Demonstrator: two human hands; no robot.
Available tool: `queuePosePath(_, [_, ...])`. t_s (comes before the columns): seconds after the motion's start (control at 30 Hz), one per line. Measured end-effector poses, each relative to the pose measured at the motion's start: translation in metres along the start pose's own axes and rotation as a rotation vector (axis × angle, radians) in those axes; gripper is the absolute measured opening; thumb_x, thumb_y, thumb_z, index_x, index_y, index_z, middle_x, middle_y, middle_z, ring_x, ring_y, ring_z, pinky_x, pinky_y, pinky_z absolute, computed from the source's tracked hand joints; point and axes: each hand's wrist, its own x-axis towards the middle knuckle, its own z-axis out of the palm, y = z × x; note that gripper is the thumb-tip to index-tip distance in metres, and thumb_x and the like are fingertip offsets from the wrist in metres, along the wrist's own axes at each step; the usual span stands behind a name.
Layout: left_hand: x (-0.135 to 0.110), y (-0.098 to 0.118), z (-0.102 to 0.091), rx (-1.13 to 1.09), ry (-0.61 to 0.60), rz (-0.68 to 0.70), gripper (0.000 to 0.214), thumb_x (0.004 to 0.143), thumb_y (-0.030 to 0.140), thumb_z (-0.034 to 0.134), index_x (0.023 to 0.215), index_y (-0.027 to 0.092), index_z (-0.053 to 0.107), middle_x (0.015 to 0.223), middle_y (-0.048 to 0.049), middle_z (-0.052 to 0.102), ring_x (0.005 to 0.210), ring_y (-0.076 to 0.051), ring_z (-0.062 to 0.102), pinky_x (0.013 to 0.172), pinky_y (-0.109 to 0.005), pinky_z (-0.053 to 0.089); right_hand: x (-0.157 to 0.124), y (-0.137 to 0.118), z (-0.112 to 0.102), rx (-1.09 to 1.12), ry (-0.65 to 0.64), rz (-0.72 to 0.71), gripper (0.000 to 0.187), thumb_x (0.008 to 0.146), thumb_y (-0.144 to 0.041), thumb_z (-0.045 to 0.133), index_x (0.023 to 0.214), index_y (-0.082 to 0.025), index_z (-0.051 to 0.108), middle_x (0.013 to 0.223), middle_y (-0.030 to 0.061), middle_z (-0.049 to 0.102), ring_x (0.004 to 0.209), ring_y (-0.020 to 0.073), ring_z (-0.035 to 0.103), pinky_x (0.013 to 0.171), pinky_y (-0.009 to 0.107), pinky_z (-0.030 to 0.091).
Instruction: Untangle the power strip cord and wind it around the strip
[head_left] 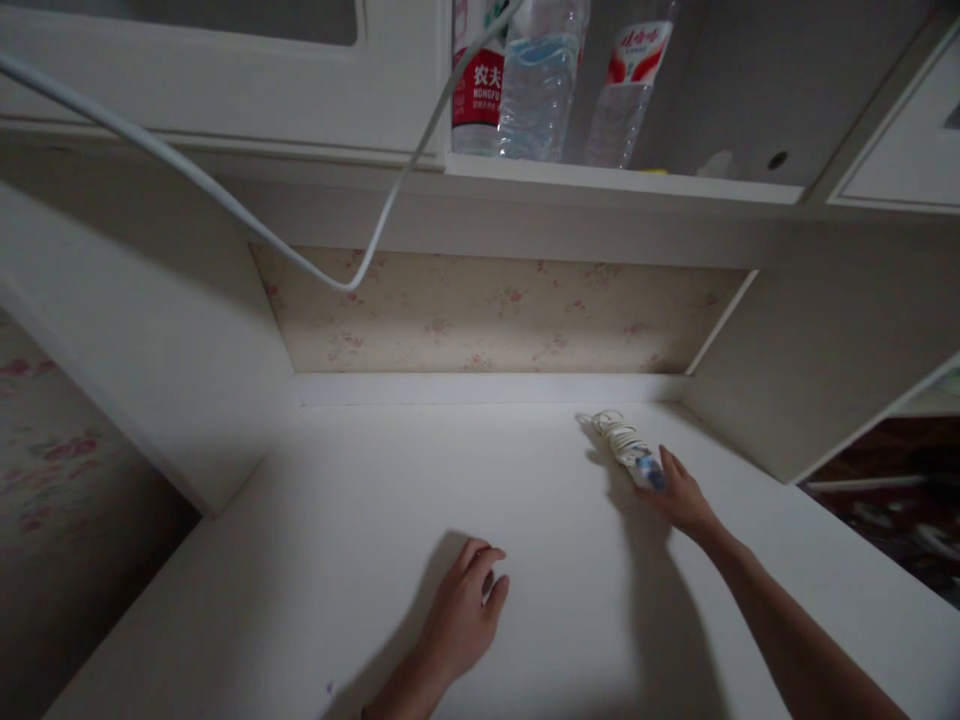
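My right hand (681, 495) reaches far forward over the white desk (375, 520) and its fingers close on the near end of a small white device wrapped in its own white cord (619, 440), with a blue patch at the held end. The device lies on the desk near the back right corner. My left hand (465, 615) rests on the desk closer to me, palm down with fingers loosely curled, holding nothing.
A floral back panel (495, 310) closes the desk recess, with white side walls left and right. Above, a shelf (622, 180) holds three plastic water bottles (536, 80). A white cable (225, 200) hangs in a loop across the upper left.
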Motion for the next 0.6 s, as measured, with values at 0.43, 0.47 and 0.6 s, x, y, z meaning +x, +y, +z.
queuePosePath(0.43, [0.010, -0.009, -0.012, -0.567, 0.092, -0.293, 0.034, 0.083, 0.046, 0.053, 0.091, 0.015, 0.064, 0.065, 0.0009, 0.056, 0.054, -0.011, 0.046, 0.050, -0.022, 0.034, -0.143, -0.287, -0.008, 1.244, -0.463, 0.278, 0.032, 0.078, -0.050, 0.060, 0.081, -0.018, 0.060, 0.060, -0.0022, 0.053, 0.049, 0.0098, 0.043, 0.045, 0.022, 0.032])
queuePosePath(0.47, [0.010, -0.009, -0.015, -0.617, 0.129, -0.305, 0.035, 0.083, 0.046, 0.052, 0.090, 0.015, 0.064, 0.066, 0.0004, 0.057, 0.056, -0.012, 0.048, 0.053, -0.022, 0.037, -0.151, -0.307, 0.001, 1.351, -0.535, 0.304, 0.033, 0.078, -0.051, 0.061, 0.078, -0.018, 0.059, 0.056, -0.0034, 0.051, 0.047, 0.0094, 0.041, 0.045, 0.022, 0.030])
queuePosePath(0.6, [0.012, -0.015, -0.026, -0.695, 0.325, -0.332, 0.037, 0.085, 0.047, 0.048, 0.086, 0.014, 0.064, 0.081, -0.0053, 0.065, 0.074, -0.017, 0.057, 0.073, -0.028, 0.045, -0.166, -0.353, 0.031, 1.572, -0.531, 0.346, 0.035, 0.079, -0.053, 0.061, 0.073, -0.018, 0.057, 0.061, -0.0033, 0.051, 0.057, 0.0102, 0.044, 0.054, 0.022, 0.036])
